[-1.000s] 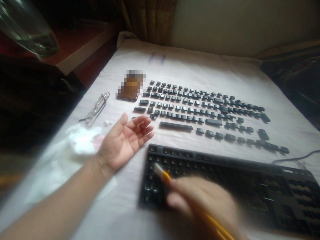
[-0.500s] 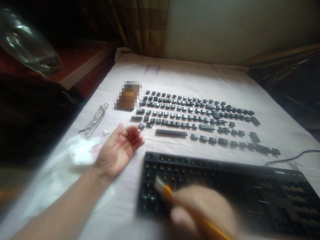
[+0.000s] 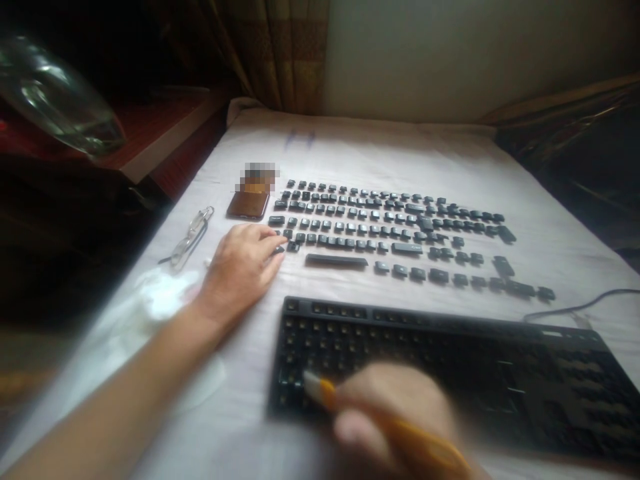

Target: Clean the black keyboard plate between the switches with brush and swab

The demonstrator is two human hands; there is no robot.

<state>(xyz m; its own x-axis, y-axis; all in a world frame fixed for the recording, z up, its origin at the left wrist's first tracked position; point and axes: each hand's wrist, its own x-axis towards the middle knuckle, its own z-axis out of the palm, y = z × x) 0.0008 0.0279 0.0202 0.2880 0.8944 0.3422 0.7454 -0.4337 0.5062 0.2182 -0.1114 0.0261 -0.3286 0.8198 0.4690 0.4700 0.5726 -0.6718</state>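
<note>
keyboard [image 3: 450, 360]: black frame, bare of caps
keycaps [image 3: 390, 230]: black, pale markings
brush [image 3: 350, 410]: yellow-orange handle, whitish bristle tip
cloth [image 3: 400, 160]: plain white, faint purple mark at the far edge
phone [image 3: 247, 203]: brown
curtain [image 3: 280, 53]: olive-gold, patterned
cable [image 3: 585, 307]: black

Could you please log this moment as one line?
left hand: palm down on loose black keycaps | right hand: grip on orange-handled brush over bare black keyboard frame
</note>
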